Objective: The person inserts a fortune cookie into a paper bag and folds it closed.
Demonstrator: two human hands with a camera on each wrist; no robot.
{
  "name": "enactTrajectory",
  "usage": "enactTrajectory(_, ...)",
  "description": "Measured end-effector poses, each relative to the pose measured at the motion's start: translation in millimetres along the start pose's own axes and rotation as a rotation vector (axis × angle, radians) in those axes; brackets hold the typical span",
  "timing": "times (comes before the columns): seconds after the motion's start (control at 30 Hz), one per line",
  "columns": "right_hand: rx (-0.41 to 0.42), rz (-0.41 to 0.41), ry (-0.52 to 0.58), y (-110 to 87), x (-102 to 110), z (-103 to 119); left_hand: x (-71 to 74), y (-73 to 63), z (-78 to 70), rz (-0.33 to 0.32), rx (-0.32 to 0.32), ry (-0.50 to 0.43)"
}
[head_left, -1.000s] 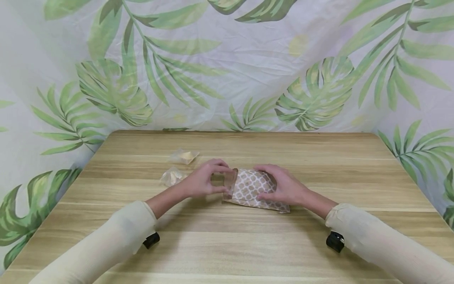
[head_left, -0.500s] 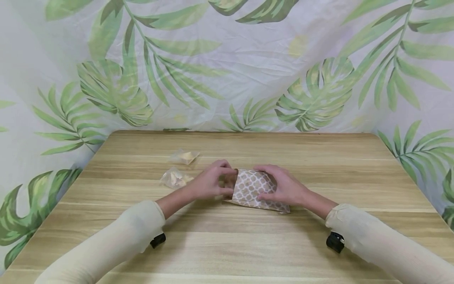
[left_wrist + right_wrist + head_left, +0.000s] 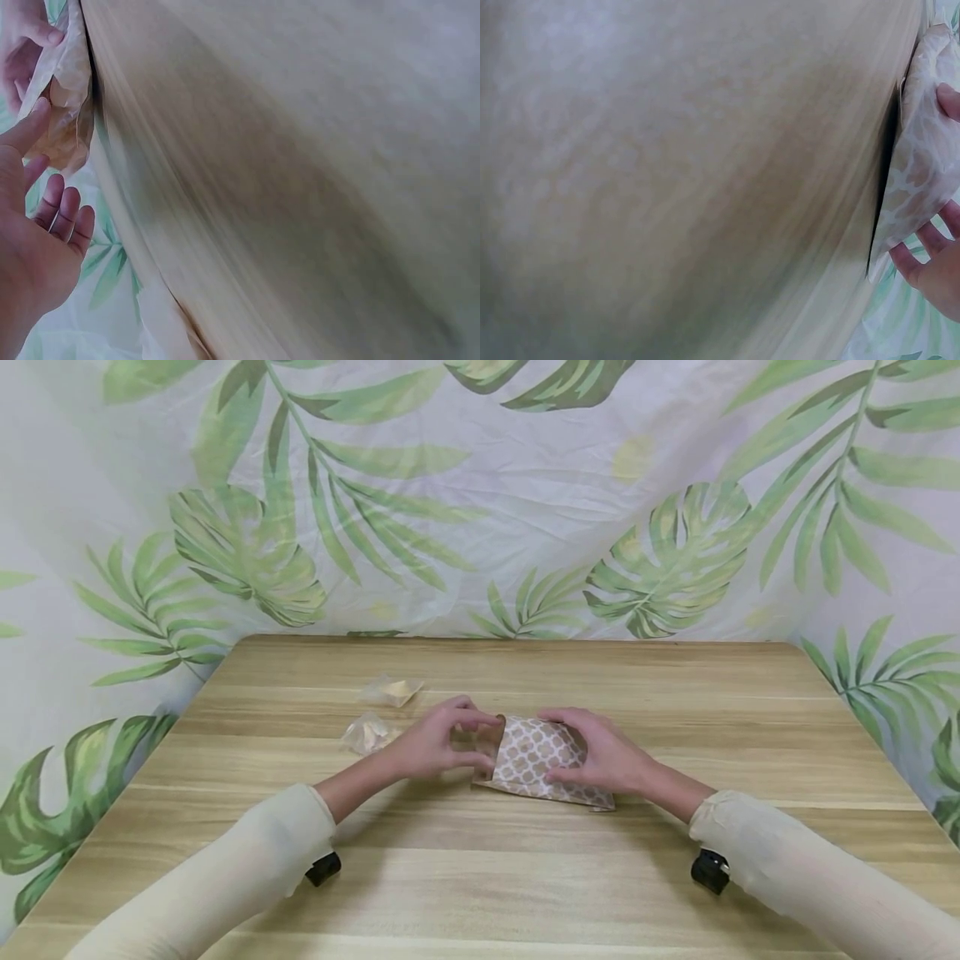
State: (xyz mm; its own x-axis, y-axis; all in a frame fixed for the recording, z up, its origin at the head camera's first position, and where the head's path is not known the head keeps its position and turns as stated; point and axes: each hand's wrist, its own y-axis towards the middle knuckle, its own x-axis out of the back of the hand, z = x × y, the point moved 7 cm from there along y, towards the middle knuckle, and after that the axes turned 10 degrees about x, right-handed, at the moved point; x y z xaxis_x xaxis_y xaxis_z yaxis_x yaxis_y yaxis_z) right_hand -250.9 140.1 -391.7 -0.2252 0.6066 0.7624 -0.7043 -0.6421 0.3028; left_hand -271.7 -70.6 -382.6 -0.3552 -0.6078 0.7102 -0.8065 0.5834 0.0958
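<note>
A brown-and-white patterned paper bag [image 3: 528, 752] is laid on the wooden counter [image 3: 480, 877], its mouth turned toward the left hand [image 3: 430, 745]. The bag is gripped by the right hand [image 3: 606, 753], between thumb and fingers. At the mouth, the left thumb and fingers are held spread. Beyond, two clear packets [image 3: 393, 692] are seen (the nearer is partly covered by the left hand).

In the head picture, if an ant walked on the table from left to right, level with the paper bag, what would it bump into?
Nearer clear packet → left hand → patterned paper bag → right hand.
</note>
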Motion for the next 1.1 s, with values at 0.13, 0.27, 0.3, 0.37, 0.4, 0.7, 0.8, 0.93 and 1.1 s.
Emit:
enactTrajectory(0.13, 0.001, 0.0, -0.003, -0.1, 0.2, 0.3, 5.7, -5.4, 3.0, -0.012, -0.001, -0.005)
enactTrajectory(0.27, 0.001, 0.001, -0.002, 0.0, 0.0, 0.7, 12.6, -10.7, 6.5, -0.029, 0.015, 0.017)
enactTrajectory(0.3, 0.002, 0.002, -0.003, 0.1, -0.1, 0.8, 14.6, -12.0, 7.1, -0.034, 0.021, 0.023)
enactTrajectory(0.37, 0.002, 0.003, -0.006, 0.0, -0.3, 1.0, 18.6, -14.3, 8.8, -0.045, 0.034, 0.037)
enactTrajectory(0.4, 0.002, 0.002, -0.009, -0.1, -0.2, 1.0, 20.6, -15.3, 9.9, -0.049, 0.042, 0.038)
enactTrajectory(0.7, 0.005, 0.0, -0.008, -0.3, -0.8, 1.1, 37.3, -23.7, 23.1, -0.086, 0.08, 0.069)
enactTrajectory(0.8, 0.006, 0.0, -0.002, 0.0, -0.8, 0.9, 44.9, -27.1, 26.6, -0.121, 0.084, 0.092)
enactTrajectory(0.93, 0.009, -0.002, 0.0, -0.2, -0.5, 1.1, 55.8, -33.4, 34.2, -0.177, 0.095, 0.119)
enactTrajectory(1.1, 0.004, -0.004, 0.0, -0.5, -0.7, 1.0, 68.7, -43.4, 46.5, -0.246, 0.089, 0.164)
